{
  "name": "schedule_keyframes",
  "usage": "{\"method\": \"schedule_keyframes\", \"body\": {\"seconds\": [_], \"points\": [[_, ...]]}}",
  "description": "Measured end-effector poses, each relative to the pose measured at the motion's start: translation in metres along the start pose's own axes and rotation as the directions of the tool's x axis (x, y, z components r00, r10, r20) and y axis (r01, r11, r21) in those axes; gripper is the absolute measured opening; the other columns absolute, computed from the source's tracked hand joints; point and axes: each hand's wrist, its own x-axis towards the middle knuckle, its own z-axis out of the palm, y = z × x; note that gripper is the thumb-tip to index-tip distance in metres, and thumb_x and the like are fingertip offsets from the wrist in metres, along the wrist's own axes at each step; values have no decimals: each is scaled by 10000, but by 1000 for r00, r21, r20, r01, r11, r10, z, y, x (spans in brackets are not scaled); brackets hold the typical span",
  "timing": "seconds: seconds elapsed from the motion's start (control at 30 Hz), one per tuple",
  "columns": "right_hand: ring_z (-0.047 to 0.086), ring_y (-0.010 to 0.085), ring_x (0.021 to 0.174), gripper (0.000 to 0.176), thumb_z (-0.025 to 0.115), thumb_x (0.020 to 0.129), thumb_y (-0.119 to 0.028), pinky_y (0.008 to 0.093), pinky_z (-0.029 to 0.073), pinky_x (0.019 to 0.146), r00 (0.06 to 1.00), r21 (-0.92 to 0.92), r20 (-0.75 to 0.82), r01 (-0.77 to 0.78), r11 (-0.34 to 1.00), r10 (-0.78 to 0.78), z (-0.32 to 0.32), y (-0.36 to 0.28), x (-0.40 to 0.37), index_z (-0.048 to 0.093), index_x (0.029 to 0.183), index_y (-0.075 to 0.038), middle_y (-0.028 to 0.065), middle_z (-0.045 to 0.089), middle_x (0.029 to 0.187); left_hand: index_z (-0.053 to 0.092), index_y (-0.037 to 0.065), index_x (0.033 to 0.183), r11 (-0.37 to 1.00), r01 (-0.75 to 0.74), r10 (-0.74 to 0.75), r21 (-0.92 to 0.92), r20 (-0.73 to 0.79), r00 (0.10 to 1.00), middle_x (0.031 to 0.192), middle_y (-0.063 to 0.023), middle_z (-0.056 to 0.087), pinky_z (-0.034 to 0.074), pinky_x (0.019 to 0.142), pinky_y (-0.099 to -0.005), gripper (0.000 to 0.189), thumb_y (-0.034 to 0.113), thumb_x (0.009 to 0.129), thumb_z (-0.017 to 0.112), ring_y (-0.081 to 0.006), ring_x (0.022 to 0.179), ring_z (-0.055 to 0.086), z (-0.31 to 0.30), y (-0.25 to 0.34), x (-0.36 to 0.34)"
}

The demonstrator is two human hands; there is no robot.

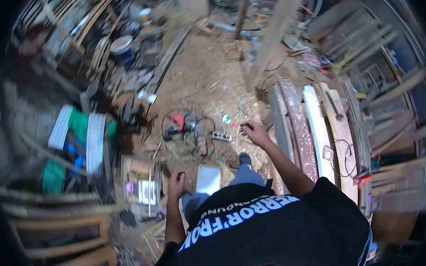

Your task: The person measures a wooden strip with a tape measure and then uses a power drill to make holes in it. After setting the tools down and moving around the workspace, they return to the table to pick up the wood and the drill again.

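My left hand hangs low at my left side, beside a light flat panel, its fingers loosely bent and apart. Out in front on the right is my right hand, loosely curled with gaps between the fingers. I make out nothing held in either hand. A power strip lies on the ground just left of my right hand. Further left, a red and black power tool rests among tangled black cables. A small green and white round item lies near the power strip.
Long planks lie side by side on my right, with a hammer-like tool on one. A wooden box of small items stands at left. Wooden posts rise ahead. A bucket and scrap wood stand further back.
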Motion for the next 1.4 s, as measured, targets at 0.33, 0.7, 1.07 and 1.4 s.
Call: {"method": "schedule_keyframes", "body": {"seconds": [0.33,0.7,1.07,1.4], "points": [[709,130,960,287,624,1117,-172,298,570,848,965,-60,250,100,993,-82,197,-92,-73,684,1355,-22,48,756,1110,702,56,1243,633,395,-568,-665,-53,821,1175,-79,740,575,825,-353,421,423,1069,589,-207,979,731,-196,-205,-101],[742,202,1019,301,612,1130,-191,347,597,901,993,40,111,26,999,-30,221,-137,-90,659,1354,5,125,767,1159,679,28,1173,636,395,-570,-663,-57,820,995,-60,706,547,614,-267,292,279,1026,656,-160,769,713,-219,-238,-82],[750,168,976,306,620,1102,-224,317,572,822,942,-158,290,-125,980,167,309,-68,31,697,1334,-41,91,797,1144,732,-17,1106,922,384,-377,-50,-345,860,962,-211,763,578,819,-422,353,319,1025,655,-329,884,744,-212,-277,-26],[717,138,908,311,639,1074,-214,298,568,775,866,-112,388,-294,949,315,385,36,195,689,1320,-31,48,770,1061,740,-5,1141,795,484,-419,365,-246,874,1179,-249,702,545,977,-542,311,218,930,692,-448,1117,668,-194,-303,82]]}}
